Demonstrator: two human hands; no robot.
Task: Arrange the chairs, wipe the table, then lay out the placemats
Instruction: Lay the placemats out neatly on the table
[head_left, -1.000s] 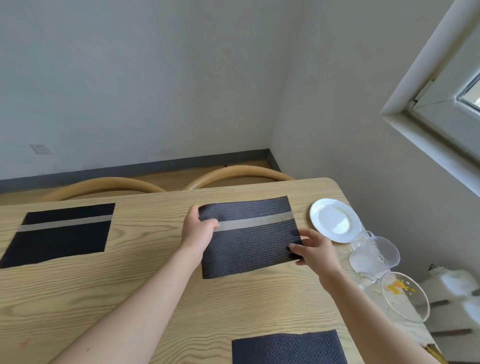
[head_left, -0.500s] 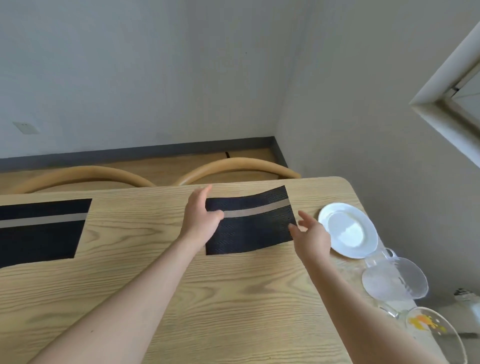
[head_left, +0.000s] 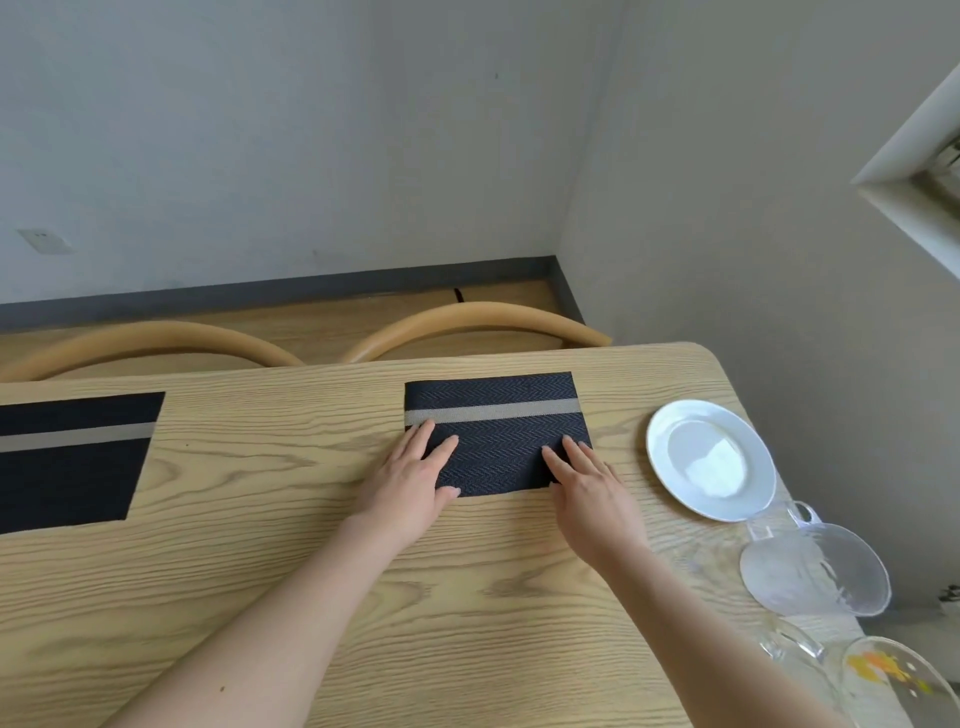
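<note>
Two dark placemats lie flat on the pale wooden table (head_left: 260, 597). The nearer placemat (head_left: 498, 421), woven in a herringbone pattern with a grey stripe running across it, sits in the centre of the frame near the table's far edge. Both hands rest on its near edge with fingers stretched out flat, grasping nothing. The left hand (head_left: 413, 480) presses on the mat's lower left corner, partly on the mat and partly on the wood. The right hand (head_left: 589, 486) lies over the lower right corner, its fingertips on the fabric. The second placemat (head_left: 72, 457), with the same grey stripe, lies at the left edge of the frame and is cut off by it.

Behind the table's far edge, the curved tan backs of two chairs show: one chair (head_left: 475, 325) just above the centre mat, the other chair (head_left: 145, 343) to the left. At the right side of the frame a white plate (head_left: 706, 457) sits on the table, well apart from the mat. Below it a clear glass bowl (head_left: 815, 571) stands near the table's right edge, and another glass bowl (head_left: 893, 680) with orange smears sits in the lower right corner.
</note>
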